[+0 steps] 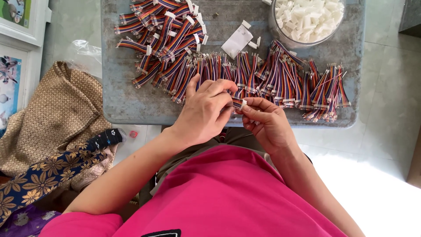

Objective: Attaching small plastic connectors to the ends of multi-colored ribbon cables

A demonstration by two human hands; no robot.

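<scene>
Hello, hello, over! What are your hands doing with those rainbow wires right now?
Left hand and right hand together, pinching one small white plug on a wire end. Wire bundles piled just beyond. Nothing blocking.

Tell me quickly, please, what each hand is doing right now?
Left hand: fingers closed, pinching a rainbow ribbon cable.
Right hand: fingers closed on a small white connector at that cable's end.

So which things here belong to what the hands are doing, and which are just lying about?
In use: left hand, right hand, small white plastic connector, rainbow ribbon-wire bundles, clear bowl of white connectors.
Lying about: woven straw bag, floral cloth.
</scene>
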